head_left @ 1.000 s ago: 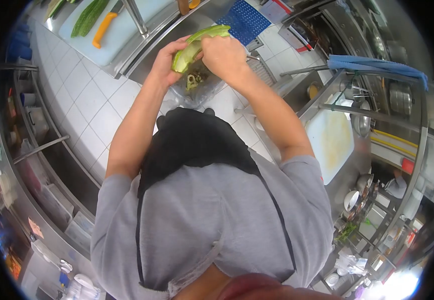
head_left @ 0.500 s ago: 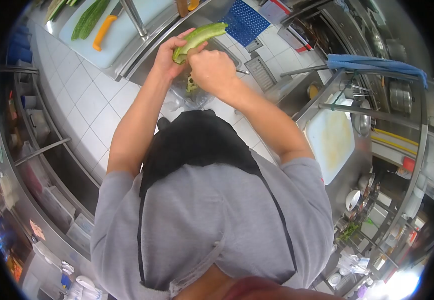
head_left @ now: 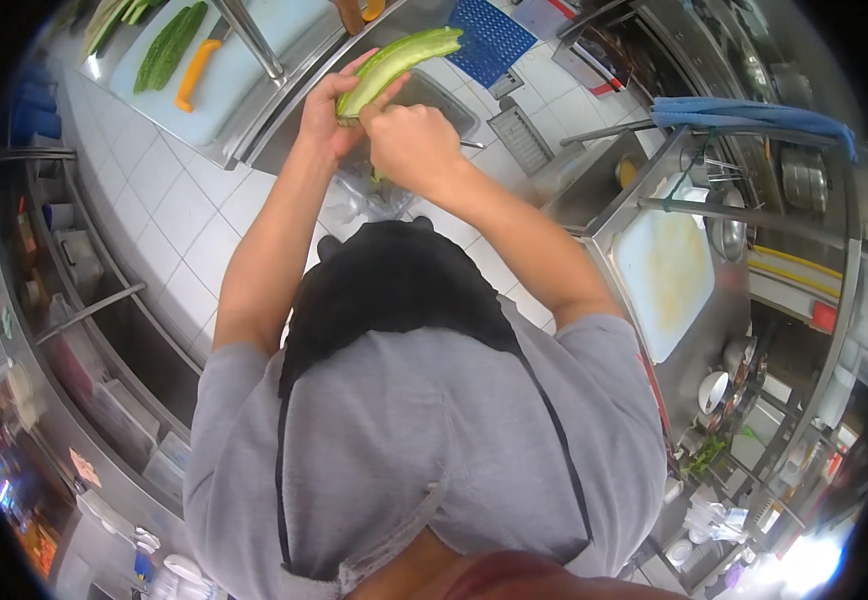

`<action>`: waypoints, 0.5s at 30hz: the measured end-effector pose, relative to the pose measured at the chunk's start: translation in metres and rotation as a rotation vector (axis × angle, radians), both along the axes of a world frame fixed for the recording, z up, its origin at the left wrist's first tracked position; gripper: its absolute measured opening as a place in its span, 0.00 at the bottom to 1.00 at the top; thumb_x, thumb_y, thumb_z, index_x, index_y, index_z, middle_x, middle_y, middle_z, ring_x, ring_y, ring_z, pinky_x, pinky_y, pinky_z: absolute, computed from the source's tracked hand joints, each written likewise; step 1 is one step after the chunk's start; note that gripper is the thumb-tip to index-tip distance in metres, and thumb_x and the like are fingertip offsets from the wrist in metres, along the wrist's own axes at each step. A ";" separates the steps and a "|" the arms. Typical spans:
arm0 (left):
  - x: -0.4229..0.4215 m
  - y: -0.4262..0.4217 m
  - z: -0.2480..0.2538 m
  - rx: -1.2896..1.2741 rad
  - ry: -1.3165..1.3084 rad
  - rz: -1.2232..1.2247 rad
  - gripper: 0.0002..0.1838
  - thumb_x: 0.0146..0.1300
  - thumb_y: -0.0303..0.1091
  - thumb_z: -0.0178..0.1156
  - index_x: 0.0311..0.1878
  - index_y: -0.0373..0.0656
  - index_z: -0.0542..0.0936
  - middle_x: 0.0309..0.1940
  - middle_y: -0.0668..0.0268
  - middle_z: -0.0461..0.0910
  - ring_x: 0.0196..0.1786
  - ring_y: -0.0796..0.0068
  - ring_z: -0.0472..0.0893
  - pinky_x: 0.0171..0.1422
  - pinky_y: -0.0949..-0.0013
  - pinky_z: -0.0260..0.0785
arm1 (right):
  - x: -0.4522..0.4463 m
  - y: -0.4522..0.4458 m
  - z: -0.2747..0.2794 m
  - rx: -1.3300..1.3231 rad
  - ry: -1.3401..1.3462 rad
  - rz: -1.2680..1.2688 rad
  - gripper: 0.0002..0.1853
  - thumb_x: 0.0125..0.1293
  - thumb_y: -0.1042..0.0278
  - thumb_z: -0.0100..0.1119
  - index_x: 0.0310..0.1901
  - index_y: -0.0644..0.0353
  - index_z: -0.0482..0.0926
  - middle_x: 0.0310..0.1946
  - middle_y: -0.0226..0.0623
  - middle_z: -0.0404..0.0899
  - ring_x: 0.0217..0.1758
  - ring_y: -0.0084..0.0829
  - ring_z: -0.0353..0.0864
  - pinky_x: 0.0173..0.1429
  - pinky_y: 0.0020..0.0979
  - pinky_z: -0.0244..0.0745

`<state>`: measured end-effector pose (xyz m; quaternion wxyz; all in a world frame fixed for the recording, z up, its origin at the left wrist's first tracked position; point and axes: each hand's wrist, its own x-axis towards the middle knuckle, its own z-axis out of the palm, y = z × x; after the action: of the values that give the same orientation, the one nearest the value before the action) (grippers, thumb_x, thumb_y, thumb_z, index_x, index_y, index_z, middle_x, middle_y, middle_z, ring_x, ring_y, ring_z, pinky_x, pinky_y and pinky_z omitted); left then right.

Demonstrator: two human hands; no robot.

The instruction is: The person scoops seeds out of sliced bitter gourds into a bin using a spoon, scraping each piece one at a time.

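My left hand (head_left: 326, 112) is wrapped round the near end of a long, pale green bitter melon half (head_left: 404, 62). Its hollow, scooped-looking inner side faces up, and its far end points up and to the right. Close against that near end, my right hand (head_left: 414, 143) is closed like a fist. Whatever its curled fingers hold, if anything, is hidden. A clear plastic bag (head_left: 369, 203) hangs below both hands, in front of my black apron (head_left: 394, 285).
To the left, a white cutting board (head_left: 139, 75) carries dark green gourds (head_left: 169, 50) and an orange-handled knife (head_left: 197, 75). A metal sink (head_left: 279, 130) lies beyond my hands. Another cutting board (head_left: 664, 270) rests on the right counter; a blue mat (head_left: 489, 45) lies ahead.
The bitter melon half has tipped so more of its hollow side shows. My right hand has shifted slightly left and down. The seedy pulp clump below the hands is now mostly out of sight.
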<state>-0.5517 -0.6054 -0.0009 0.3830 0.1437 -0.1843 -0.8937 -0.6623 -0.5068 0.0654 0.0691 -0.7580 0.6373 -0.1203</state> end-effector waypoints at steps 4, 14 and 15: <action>0.008 0.006 -0.009 0.006 0.094 -0.009 0.43 0.54 0.31 0.56 0.75 0.27 0.57 0.71 0.38 0.65 0.73 0.35 0.67 0.81 0.49 0.60 | -0.017 0.013 0.004 0.040 -0.274 -0.097 0.08 0.57 0.68 0.58 0.36 0.58 0.84 0.25 0.50 0.84 0.33 0.53 0.86 0.42 0.51 0.82; 0.038 0.010 -0.001 -0.210 0.117 -0.124 0.53 0.39 0.25 0.61 0.77 0.36 0.59 0.74 0.44 0.64 0.73 0.38 0.68 0.77 0.43 0.65 | -0.063 0.017 -0.056 0.232 -0.124 -0.450 0.17 0.61 0.50 0.62 0.35 0.58 0.84 0.29 0.48 0.86 0.36 0.50 0.88 0.42 0.49 0.81; 0.038 0.011 0.000 -0.249 0.094 -0.125 0.53 0.39 0.25 0.61 0.77 0.40 0.60 0.73 0.48 0.66 0.71 0.42 0.71 0.74 0.40 0.67 | -0.062 0.016 -0.059 0.251 -0.082 -0.453 0.19 0.61 0.48 0.63 0.36 0.59 0.84 0.29 0.48 0.87 0.37 0.49 0.88 0.42 0.49 0.81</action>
<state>-0.5132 -0.5940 -0.0011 0.3498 0.0412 -0.2842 -0.8917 -0.7238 -0.4913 0.0066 0.1595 -0.5761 0.7973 -0.0834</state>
